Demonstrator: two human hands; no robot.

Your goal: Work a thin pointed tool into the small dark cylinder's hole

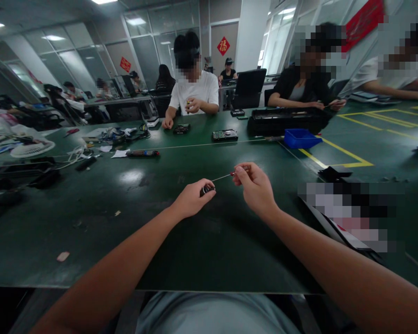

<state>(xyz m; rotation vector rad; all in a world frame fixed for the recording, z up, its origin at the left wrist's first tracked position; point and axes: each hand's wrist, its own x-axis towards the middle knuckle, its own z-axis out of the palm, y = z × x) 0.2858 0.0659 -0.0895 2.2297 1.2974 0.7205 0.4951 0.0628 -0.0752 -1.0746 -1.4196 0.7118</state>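
Observation:
Both my arms reach out over the dark green table [195, 241]. My left hand [192, 198] is closed around a small dark part [207, 189] pinched at its fingertips. My right hand [255, 187] is closed on the red handle of a thin screwdriver [226, 176]. The screwdriver's metal shaft points left and its tip meets the small dark part. Both hands hover just above the table surface, close together.
A dark flat device [334, 218] lies at my right. Farther off sit a blue bin [300, 138], a black tray [285, 120], a hard drive [225, 135] and another screwdriver [142, 152]. Cables and clutter fill the far left. Several people work across the table.

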